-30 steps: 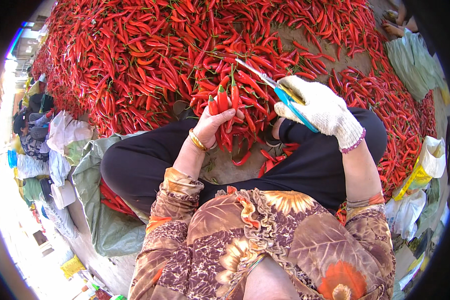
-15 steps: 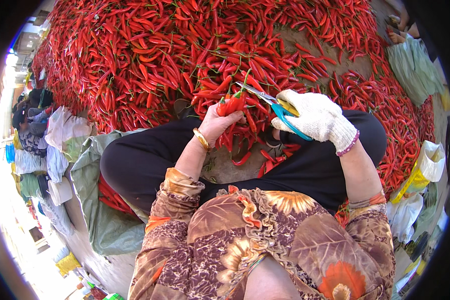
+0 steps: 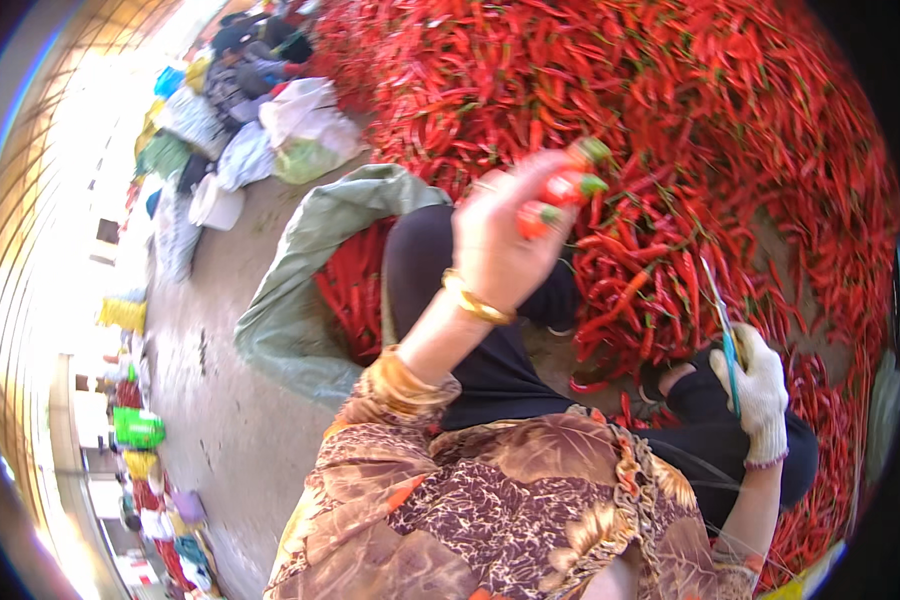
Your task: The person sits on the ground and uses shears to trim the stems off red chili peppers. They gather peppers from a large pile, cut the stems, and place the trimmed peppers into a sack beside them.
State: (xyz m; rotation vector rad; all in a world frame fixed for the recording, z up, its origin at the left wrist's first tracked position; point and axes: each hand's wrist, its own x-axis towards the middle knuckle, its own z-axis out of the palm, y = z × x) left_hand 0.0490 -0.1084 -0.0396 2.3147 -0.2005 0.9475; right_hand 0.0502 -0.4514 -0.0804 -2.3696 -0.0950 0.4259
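Note:
My left hand [image 3: 500, 235], bare, blurred and wearing a gold bangle, is raised over my left leg, gripping red chilies [image 3: 536, 221] with short green stem ends. My right hand [image 3: 756, 385], in a white knitted glove with a purple cuff, holds scissors [image 3: 728, 355] with blue handles, their blades pointing up beside a loose pile of red chilies [image 3: 630, 280]. An open grey-green sack [image 3: 282, 290] holding red chilies lies to the left of my bent leg.
Heaped chilies [image 3: 670, 70] fill the upper and right area. Concrete floor [image 3: 210, 420] lies left of the sack. Along the left are bundled sacks and cloth [image 3: 295, 125], a white bucket [image 3: 213, 202], dark piled items and a green bag [image 3: 138, 427].
The view has swung leftward, showing more floor. My left hand has lifted up and left from the pile with the chilies. The scissors have parted from them and now point upward.

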